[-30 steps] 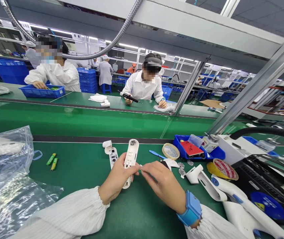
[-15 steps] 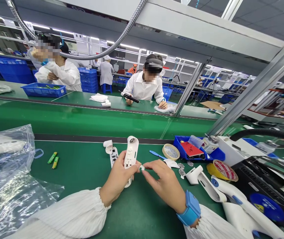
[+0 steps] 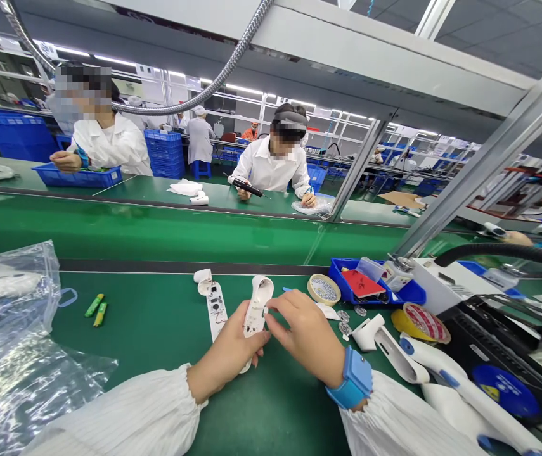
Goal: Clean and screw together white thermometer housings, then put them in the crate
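My left hand (image 3: 230, 348) is wrapped round a long white plastic housing half (image 3: 257, 305), its hollow inner side with small posts facing me. At the housing's right edge, the thumb and forefinger of my right hand (image 3: 311, 339) pinch a small white plastic piece (image 3: 265, 311), mostly hidden by the fingertips. Just left of the housing lies a white circuit board (image 3: 215, 305) with thin wires, a white end part (image 3: 203, 277) at its top. A blue tool (image 3: 286, 289) is partly covered by my right hand.
Two green batteries (image 3: 97, 309) and clear plastic bags (image 3: 28, 354) lie left. To the right are a tape roll (image 3: 324, 289), a blue bin (image 3: 411, 294), a yellow tape roll (image 3: 420, 322) and white housings (image 3: 461, 380). Across the belt, a person (image 3: 274, 161) holds an electric screwdriver (image 3: 246, 186).
My right hand has brought the small piece from beside the housing up to its right edge. The housing sits slightly lower and more tilted. A co-worker at the left has lowered a hand to a blue bin.
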A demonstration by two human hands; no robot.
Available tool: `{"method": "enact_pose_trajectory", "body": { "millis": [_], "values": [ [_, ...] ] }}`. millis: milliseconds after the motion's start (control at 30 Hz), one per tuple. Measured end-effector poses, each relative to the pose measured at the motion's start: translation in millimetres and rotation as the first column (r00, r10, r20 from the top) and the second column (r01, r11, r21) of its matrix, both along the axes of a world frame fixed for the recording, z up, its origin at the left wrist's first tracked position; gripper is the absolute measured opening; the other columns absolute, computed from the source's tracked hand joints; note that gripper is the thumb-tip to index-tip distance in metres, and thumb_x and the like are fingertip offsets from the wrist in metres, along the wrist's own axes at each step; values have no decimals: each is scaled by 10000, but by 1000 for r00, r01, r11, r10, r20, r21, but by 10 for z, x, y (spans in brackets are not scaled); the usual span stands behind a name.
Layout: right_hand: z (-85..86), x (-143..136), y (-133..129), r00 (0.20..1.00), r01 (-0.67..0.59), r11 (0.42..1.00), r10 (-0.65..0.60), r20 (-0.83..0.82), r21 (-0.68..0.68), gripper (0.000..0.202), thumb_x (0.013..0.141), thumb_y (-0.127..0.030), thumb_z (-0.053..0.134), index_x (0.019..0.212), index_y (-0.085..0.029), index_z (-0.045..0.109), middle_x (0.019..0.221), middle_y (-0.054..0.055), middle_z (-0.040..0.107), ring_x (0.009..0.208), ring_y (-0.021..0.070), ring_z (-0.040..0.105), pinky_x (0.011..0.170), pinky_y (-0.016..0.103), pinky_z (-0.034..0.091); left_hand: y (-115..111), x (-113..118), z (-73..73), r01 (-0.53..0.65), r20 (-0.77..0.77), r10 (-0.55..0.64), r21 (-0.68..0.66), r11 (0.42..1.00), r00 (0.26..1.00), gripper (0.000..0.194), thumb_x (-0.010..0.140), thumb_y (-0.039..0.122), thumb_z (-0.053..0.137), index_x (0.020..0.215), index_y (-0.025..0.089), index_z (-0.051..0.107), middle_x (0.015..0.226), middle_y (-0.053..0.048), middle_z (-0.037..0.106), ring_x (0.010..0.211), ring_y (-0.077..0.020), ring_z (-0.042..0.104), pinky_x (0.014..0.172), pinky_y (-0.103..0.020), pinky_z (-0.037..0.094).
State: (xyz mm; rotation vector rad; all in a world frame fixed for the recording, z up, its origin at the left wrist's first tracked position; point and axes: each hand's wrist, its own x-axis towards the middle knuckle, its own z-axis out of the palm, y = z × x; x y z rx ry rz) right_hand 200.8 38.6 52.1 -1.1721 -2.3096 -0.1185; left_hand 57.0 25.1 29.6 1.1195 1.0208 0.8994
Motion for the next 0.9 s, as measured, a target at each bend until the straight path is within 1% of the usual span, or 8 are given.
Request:
{"method": "enact_pose_trajectory", "body": {
  "millis": [67, 133, 267, 367, 533, 767, 900],
  "values": [
    [-17, -16, 12, 999, 20, 1000, -20, 38, -5, 84, 787, -165, 507, 807, -178, 588, 705, 49, 581, 671, 185, 507, 596, 299, 400, 1, -2, -8, 6, 7, -6, 10, 1000, 1000, 354, 692, 264, 623, 1002, 195, 466, 566, 72, 489, 448, -78, 465, 393, -165, 374],
    [-28, -22, 17, 998, 41, 999, -40, 57, -13, 74, 781, -160, 513, 791, -181, 584, 703, 47, 578, 668, 184, 504, 598, 298, 394, 14, -3, -48, 9, 5, -9, 21, 1000, 1000, 371, 692, 266, 625, 1020, 202, 462, 576, 72, 496, 442, -76, 463, 390, -163, 371],
    [-42, -25, 15, 995, 78, 996, -75, 68, -34, 57, 769, -155, 530, 771, -181, 581, 706, 45, 583, 666, 183, 505, 609, 300, 394, 44, 3, -143, 13, -40, -12, 35, 999, 999, 355, 706, 253, 604, 1025, 210, 453, 586, 72, 495, 418, -70, 445, 374, -160, 356],
    [-52, -31, 14, 993, 94, 995, -91, 72, -44, 45, 762, -155, 545, 766, -175, 585, 704, 46, 586, 662, 184, 508, 608, 302, 397, 48, 8, -169, 24, -77, -19, 65, 998, 997, 336, 724, 248, 576, 1031, 213, 443, 585, 75, 483, 428, -74, 438, 377, -165, 360],
    [-76, -35, 26, 996, 88, 994, -86, 31, -69, 52, 770, -159, 535, 780, -180, 581, 717, 46, 591, 675, 182, 518, 613, 300, 410, 36, 5, -137, 51, -122, -42, 71, 996, 992, 342, 754, 240, 535, 1068, 200, 408, 600, 73, 466, 435, -67, 419, 376, -161, 354],
    [-121, -28, 23, 991, 71, 987, -86, -106, -145, 55, 776, -158, 549, 794, -174, 599, 709, 40, 622, 701, 178, 553, 631, 291, 434, 13, -4, -47, 85, -99, -80, 48, 995, 992, 327, 754, 270, 553, 1038, 194, 410, 593, 75, 451, 450, -67, 431, 393, -165, 368],
    [-133, -29, 23, 984, 72, 983, -97, -148, -168, 69, 762, -149, 576, 811, -163, 622, 708, 35, 640, 699, 175, 568, 643, 289, 447, 17, -16, -46, 107, -99, -103, 38, 993, 990, 318, 754, 269, 555, 1027, 191, 411, 564, 79, 452, 451, -75, 447, 402, -173, 375]
  ]
}}
